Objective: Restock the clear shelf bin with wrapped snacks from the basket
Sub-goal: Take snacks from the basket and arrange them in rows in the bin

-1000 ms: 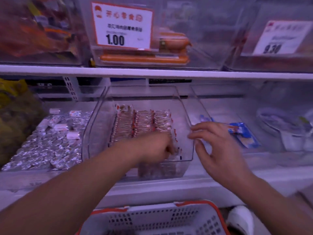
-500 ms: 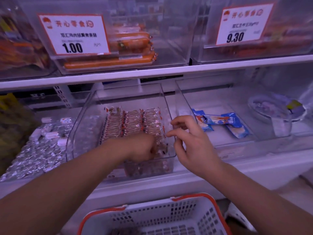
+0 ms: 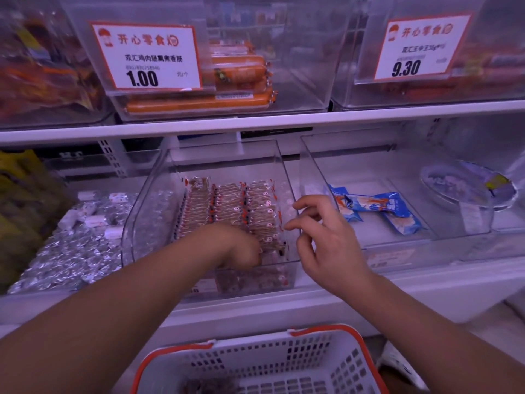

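Note:
The clear shelf bin (image 3: 147, 211) stands on the middle shelf and holds three neat rows of small wrapped snacks (image 3: 227, 200). My left hand (image 3: 241, 245) reaches into the bin's front end, its fingers curled down round the nearest wrapped snacks, with the fingertips hidden. Beside the bin's right wall hovers my right hand (image 3: 326, 240), fingers loosely bent and holding nothing. The white basket with an orange rim (image 3: 176, 354) sits below the shelf. A few dark wrapped snacks (image 3: 210, 386) lie at its bottom.
Foil-wrapped candies (image 3: 71, 245) fill the bin on the left. The clear bin on the right holds blue packets (image 3: 383, 209). Orange sausages (image 3: 199, 102) lie in a bin on the upper shelf behind a price tag (image 3: 147, 55). The shelf's white front edge (image 3: 369, 294) runs across.
My right hand has curled its fingers and drawn a little closer to the bin's right wall. My left hand stays at the front of the bin.

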Motion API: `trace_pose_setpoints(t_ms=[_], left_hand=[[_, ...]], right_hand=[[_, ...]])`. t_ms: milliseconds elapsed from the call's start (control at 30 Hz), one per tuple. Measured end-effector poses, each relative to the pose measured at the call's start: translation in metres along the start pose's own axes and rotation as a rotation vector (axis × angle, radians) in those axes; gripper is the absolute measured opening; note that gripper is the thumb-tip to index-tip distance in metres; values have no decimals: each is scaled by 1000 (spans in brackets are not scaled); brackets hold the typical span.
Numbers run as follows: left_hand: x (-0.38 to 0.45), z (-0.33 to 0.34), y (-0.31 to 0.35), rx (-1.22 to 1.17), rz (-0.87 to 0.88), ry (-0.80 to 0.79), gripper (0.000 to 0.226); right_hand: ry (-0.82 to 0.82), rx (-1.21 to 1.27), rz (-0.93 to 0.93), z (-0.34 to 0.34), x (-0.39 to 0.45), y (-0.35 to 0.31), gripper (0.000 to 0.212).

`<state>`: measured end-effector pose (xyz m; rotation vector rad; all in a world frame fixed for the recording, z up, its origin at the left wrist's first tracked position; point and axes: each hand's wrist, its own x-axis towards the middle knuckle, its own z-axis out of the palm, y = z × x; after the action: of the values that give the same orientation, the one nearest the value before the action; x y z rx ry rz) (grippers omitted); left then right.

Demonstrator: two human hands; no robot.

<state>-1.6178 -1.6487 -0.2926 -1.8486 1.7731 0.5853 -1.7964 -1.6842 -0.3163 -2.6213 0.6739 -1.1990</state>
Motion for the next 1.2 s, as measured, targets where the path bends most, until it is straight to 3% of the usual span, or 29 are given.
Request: trace_pose_setpoints(t_ms=[100,300,400,533,600,700,933,1200], left_hand=[[-3,3,-2,-85,-32,87,40],[-12,4,-14,-361,7,299,13],[-11,8,-15,-250,42,405,3],[-7,12,-21,-176,94,512,21],[-7,11,-22,-340,206,479,28],[-6,9,-19,-573,273,429,17],[0,10,-5,-300,246,536,8],[0,7,-5,-598,301,511,19]], right_hand=[[-3,-5,7,-1,0,-1,26],[-5,-7,3,-1,0,-2,26],[1,-15,-2,-1,1,-3,26],[13,-22,-15,-1,1,-2,25],[15,-24,-23,-1,1,-1,25],[21,-24,-26,0,1,-1,25],[28,-30,-35,0,1,-1,25],[30,-33,-41,1,-1,2,24]])
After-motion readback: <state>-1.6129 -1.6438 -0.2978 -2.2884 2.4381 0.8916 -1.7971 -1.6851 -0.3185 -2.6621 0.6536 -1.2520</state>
